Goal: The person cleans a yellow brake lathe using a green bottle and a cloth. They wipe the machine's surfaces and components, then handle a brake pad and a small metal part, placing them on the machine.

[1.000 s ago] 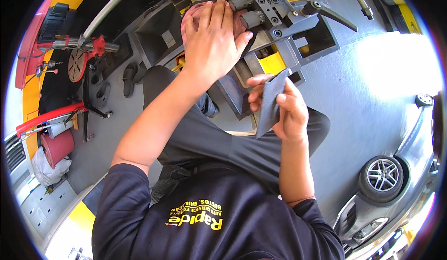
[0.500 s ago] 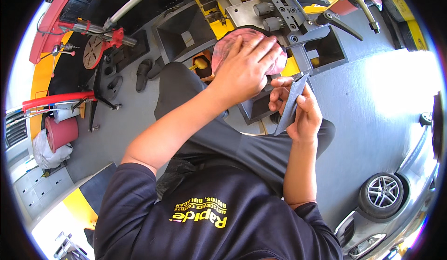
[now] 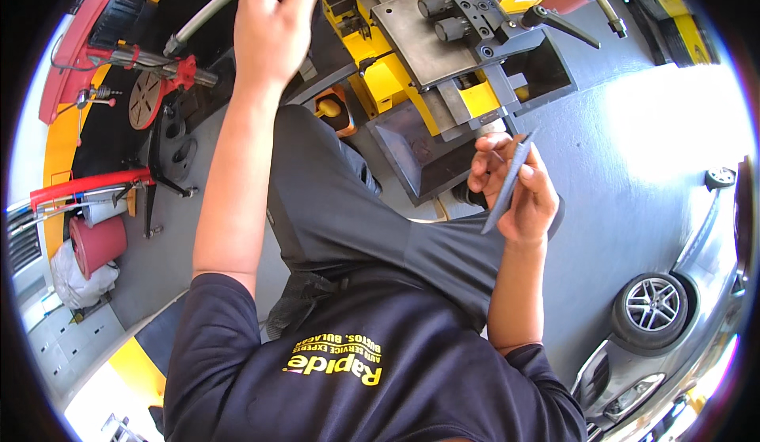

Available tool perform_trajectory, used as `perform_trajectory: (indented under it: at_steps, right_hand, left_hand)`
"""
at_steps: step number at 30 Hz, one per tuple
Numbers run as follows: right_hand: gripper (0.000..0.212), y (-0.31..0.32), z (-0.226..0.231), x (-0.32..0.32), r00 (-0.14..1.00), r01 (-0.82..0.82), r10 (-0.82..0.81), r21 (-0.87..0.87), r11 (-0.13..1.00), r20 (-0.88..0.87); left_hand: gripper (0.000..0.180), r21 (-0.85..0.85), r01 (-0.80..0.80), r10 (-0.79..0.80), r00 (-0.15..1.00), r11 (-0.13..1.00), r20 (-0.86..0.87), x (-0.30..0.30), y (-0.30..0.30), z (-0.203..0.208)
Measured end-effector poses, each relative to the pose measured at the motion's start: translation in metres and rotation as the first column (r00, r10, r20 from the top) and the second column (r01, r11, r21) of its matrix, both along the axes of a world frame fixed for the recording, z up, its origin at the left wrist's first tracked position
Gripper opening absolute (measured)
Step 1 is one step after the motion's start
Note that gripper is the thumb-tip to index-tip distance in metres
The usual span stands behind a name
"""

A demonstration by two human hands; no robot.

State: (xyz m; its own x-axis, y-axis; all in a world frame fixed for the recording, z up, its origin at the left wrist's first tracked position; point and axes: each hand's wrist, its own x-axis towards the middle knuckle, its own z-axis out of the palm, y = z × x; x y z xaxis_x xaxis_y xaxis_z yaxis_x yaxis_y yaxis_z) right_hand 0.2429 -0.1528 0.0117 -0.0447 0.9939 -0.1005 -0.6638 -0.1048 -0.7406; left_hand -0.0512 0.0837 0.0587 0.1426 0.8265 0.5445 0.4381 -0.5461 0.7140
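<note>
My left hand [image 3: 273, 34] is raised at the upper left, its fingers curled and partly cut off by the top edge. Something small and dark shows at the thumb tip, too little of it to name. My right hand [image 3: 532, 214] is in front of the machine at the right, pinching a thin grey-blue sheet of sandpaper [image 3: 507, 187] between thumb and fingers. The sheet stands almost on edge. Beyond the hands is a yellow machine [image 3: 388, 86] with a flat metal plate [image 3: 412, 42] and a black tool block with knobs [image 3: 475, 18].
Dark metal trays [image 3: 396, 145] flank the machine low down. An orange container [image 3: 336, 110] sits by my knee. To the left are a red drill press [image 3: 146, 98] and a red bucket [image 3: 99, 244]. A grey car with its wheel [image 3: 651, 310] stands at the right.
My left hand has gone up and left, away from the machine. The pink round cloth-like thing under it is out of view, baring the metal plate. My right hand still holds the sandpaper.
</note>
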Motion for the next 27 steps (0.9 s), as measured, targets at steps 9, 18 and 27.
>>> perform_trajectory:
  at_steps: [9, 18, 27]
  right_hand:
    - [0.058, 0.013, 0.004, -0.029, 0.999, -0.021, 0.025, -0.089, 0.996, 0.041]
    - [0.056, 0.029, 0.007, -0.04, 0.998, -0.038, 0.043, -0.101, 0.994, 0.049]
    - [0.056, 0.021, 0.0, -0.037, 0.997, -0.044, 0.05, -0.094, 0.995, 0.066]
  left_hand:
    - [0.063, -0.048, 0.29, -0.253, 0.728, 0.956, -0.638, 0.061, 0.036, -0.088]
    - [0.055, -0.113, 0.516, -0.408, 0.505, 0.849, -0.761, 0.048, 0.081, -0.081]
    - [0.058, 0.033, 0.358, -0.221, 0.643, 0.933, -0.733, 0.06, 0.063, -0.086]
